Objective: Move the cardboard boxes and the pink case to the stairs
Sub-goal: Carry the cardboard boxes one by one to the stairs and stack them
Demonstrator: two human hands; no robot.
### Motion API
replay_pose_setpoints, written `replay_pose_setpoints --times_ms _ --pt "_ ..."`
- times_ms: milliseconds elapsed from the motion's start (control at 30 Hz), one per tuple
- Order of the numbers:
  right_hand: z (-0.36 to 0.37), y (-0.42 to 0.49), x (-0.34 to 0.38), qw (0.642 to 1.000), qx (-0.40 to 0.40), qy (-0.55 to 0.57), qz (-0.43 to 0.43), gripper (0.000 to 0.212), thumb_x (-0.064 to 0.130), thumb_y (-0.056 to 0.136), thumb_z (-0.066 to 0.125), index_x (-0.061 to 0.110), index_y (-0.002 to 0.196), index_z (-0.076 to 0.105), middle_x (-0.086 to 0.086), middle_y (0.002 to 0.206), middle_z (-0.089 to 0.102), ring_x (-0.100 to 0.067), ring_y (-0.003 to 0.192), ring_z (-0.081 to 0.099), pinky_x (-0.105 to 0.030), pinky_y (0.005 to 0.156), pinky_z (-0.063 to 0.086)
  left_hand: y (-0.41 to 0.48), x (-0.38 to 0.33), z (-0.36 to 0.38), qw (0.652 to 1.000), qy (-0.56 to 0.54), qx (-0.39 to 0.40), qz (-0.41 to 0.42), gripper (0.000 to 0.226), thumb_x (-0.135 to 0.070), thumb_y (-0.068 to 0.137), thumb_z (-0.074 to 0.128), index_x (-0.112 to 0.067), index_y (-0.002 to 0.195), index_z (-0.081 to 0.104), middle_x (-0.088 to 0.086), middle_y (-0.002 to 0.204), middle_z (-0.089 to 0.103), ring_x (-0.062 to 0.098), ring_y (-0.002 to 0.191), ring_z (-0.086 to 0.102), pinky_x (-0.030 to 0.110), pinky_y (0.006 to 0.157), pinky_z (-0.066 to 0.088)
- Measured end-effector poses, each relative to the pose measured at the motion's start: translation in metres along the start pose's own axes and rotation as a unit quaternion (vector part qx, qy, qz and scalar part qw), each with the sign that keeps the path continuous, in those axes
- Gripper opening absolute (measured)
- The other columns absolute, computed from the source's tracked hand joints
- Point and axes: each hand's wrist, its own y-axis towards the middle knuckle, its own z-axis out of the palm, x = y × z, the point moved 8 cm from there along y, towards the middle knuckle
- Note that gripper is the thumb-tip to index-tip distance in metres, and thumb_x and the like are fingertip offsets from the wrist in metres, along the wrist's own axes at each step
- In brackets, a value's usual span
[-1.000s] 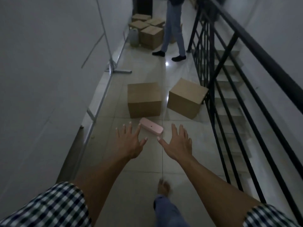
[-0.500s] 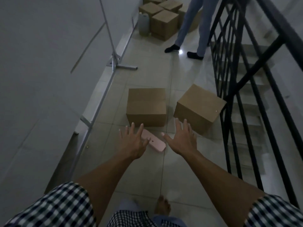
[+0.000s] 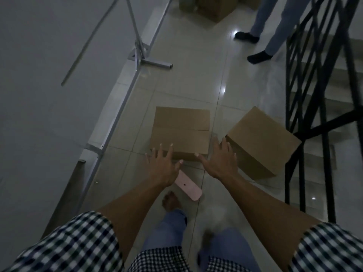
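Note:
Two closed cardboard boxes sit on the tiled floor ahead of me. The nearer box [image 3: 181,128] lies flat in the middle; the second box [image 3: 261,140] stands skewed to its right, close to the railing. A flat pink case [image 3: 189,187] lies on the floor just in front of my foot. My left hand [image 3: 164,166] hovers with fingers spread over the near edge of the middle box and the case's far end. My right hand [image 3: 221,160] is spread in the gap between the two boxes. Neither hand holds anything.
A black metal stair railing [image 3: 314,122] runs along the right, with steps [image 3: 337,79] behind it. A white panel on metal feet [image 3: 155,62] lines the left. Another person's legs [image 3: 273,26] stand ahead, with more boxes [image 3: 214,6] beyond.
I have stepped forward and leaned down; boxes and case are closer. Both open hands have passed over the pink case and reached the near edge of the middle box.

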Motion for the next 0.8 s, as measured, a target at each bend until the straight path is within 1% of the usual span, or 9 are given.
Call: replay_pose_setpoints --times_ms 167,267,400,533,600,633,667,733,800 --pt "0.015 0.091 0.003 0.999 0.033 -0.016 -0.018 0.101 0.082 0.083 0.041 0.024 0.160 0.010 -0.011 0.168 0.005 -0.032 0.153 0.008 -0.060 0.119 0.017 0.073 0.003 0.018 0.999 -0.017 0.025 -0.044 0.077 -0.068 0.095 0.028 -0.028 0.158 0.007 0.012 0.164 0.011 0.035 0.148 0.016 0.053 0.117 0.016" --pt "0.035 0.154 0.003 0.997 0.057 -0.033 -0.040 0.101 0.083 0.084 0.040 0.024 0.160 0.010 -0.012 0.167 0.006 -0.033 0.152 0.008 -0.057 0.119 0.017 0.119 0.002 0.046 0.994 -0.048 0.044 -0.088 0.078 -0.067 0.095 0.029 -0.027 0.158 0.007 0.012 0.164 0.014 0.034 0.147 0.019 0.053 0.115 0.019" --pt "0.074 0.248 -0.002 0.992 0.079 -0.064 -0.068 0.101 0.084 0.084 0.039 0.026 0.161 0.009 -0.010 0.168 0.005 -0.034 0.151 0.010 -0.056 0.118 0.018 0.182 -0.006 0.103 0.968 -0.157 0.057 -0.186 0.075 -0.062 0.096 0.035 -0.026 0.157 0.011 0.014 0.163 0.015 0.036 0.146 0.022 0.053 0.116 0.022" --pt "0.120 0.332 -0.003 0.984 0.094 -0.103 -0.109 0.100 0.083 0.085 0.039 0.025 0.161 0.008 -0.011 0.168 0.004 -0.033 0.152 0.009 -0.058 0.117 0.018 0.241 -0.013 0.161 0.935 -0.221 0.062 -0.269 0.073 -0.058 0.098 0.036 -0.024 0.157 0.009 0.014 0.163 0.011 0.036 0.145 0.021 0.051 0.113 0.023" --pt "0.141 0.370 0.000 0.980 0.090 -0.113 -0.140 0.098 0.079 0.086 0.042 0.023 0.160 0.011 -0.014 0.167 0.008 -0.035 0.151 0.011 -0.060 0.116 0.020 0.265 -0.013 0.191 0.903 -0.260 0.072 -0.333 0.075 -0.056 0.099 0.037 -0.022 0.157 0.005 0.014 0.164 0.005 0.037 0.147 0.018 0.051 0.113 0.023" --pt "0.150 0.387 0.003 0.978 0.087 -0.113 -0.152 0.098 0.079 0.086 0.043 0.023 0.160 0.013 -0.015 0.166 0.010 -0.036 0.151 0.012 -0.061 0.116 0.021 0.274 -0.011 0.204 0.877 -0.291 0.072 -0.376 0.078 -0.054 0.099 0.039 -0.019 0.158 0.001 0.015 0.164 0.002 0.037 0.147 0.016 0.050 0.114 0.022" --pt "0.157 0.403 0.004 0.977 0.085 -0.111 -0.160 0.098 0.080 0.085 0.043 0.023 0.159 0.015 -0.015 0.166 0.011 -0.036 0.151 0.013 -0.061 0.116 0.020 0.281 -0.010 0.217 0.843 -0.326 0.067 -0.423 0.081 -0.051 0.099 0.041 -0.014 0.157 -0.003 0.017 0.164 0.000 0.036 0.148 0.015 0.049 0.114 0.022" --pt "0.169 0.431 0.007 0.975 0.085 -0.116 -0.171 0.099 0.080 0.084 0.044 0.022 0.159 0.016 -0.016 0.166 0.009 -0.037 0.152 0.010 -0.060 0.117 0.015 0.294 -0.006 0.243 0.771 -0.383 0.061 -0.505 0.087 -0.044 0.100 0.045 0.000 0.154 -0.008 0.021 0.163 -0.002 0.036 0.149 0.012 0.046 0.116 0.020" --pt "0.178 0.454 0.009 0.971 0.084 -0.130 -0.182 0.100 0.081 0.084 0.043 0.023 0.159 0.015 -0.015 0.167 0.007 -0.038 0.152 0.008 -0.060 0.117 0.013 0.306 -0.004 0.263 0.727 -0.413 0.070 -0.544 0.081 -0.040 0.103 0.039 0.012 0.151 -0.001 0.029 0.161 -0.003 0.038 0.149 0.006 0.044 0.117 0.017"
